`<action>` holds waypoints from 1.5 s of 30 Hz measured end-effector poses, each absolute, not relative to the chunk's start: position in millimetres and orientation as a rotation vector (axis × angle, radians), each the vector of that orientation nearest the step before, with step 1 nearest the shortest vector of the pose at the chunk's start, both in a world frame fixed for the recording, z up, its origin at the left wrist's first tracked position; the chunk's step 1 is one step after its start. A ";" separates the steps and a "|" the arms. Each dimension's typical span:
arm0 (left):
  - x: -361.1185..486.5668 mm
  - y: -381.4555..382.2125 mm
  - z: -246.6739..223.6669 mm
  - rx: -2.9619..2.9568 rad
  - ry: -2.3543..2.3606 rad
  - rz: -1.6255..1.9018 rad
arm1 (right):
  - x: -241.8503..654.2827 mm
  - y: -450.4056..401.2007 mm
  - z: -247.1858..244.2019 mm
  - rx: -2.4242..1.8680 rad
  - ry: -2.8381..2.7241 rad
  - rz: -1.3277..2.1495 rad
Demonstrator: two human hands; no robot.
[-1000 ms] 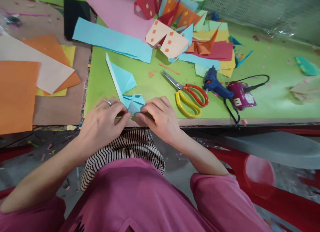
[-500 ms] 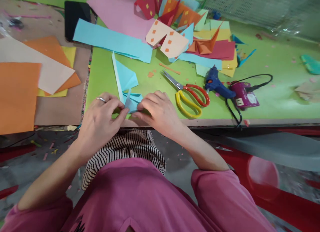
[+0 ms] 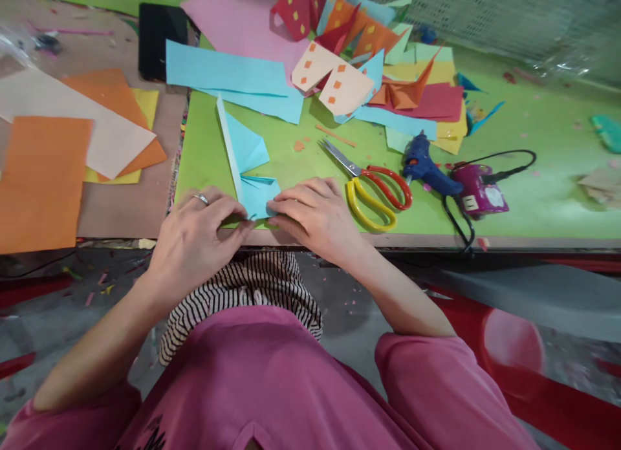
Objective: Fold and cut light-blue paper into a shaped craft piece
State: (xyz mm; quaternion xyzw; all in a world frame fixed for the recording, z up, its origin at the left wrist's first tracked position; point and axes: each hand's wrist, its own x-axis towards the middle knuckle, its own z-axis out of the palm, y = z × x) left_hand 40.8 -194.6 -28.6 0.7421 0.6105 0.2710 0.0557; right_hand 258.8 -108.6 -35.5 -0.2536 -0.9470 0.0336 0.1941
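A folded light-blue paper [image 3: 246, 149] with a pale strip along its left edge lies on the green table in front of me. My left hand [image 3: 198, 233] pinches its lower left corner between thumb and fingers. On the lower right edge, my right hand [image 3: 313, 220] grips the paper, thumb below and fingers on top. Pleats fan out from a notch in the paper's middle. Scissors [image 3: 371, 185] with one red and one yellow handle lie open to the right of my right hand.
A blue glue gun [image 3: 427, 169] and a purple corded box [image 3: 480, 188] sit at the right. Light-blue strips [image 3: 226, 68], spotted paper shapes [image 3: 332, 78] and a dark flat object [image 3: 162, 39] lie farther back. Orange paper [image 3: 43, 185] is at the left.
A small light-blue flap that stood up by my left fingers now lies down at the paper's lower edge. Both hands stay on the paper. The view has shifted slightly.
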 end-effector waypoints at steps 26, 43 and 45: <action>41.7 -190.9 -36.4 2.156 2.052 0.703 | 250.5 -111.9 -37.8 -0.902 -2.581 0.192; 37.3 -190.3 -39.3 2.205 1.985 0.664 | 253.7 -118.5 -39.3 -0.870 -2.644 0.066; 37.6 -189.7 -39.1 2.206 1.981 0.642 | 253.7 -118.2 -39.1 -0.853 -2.656 0.049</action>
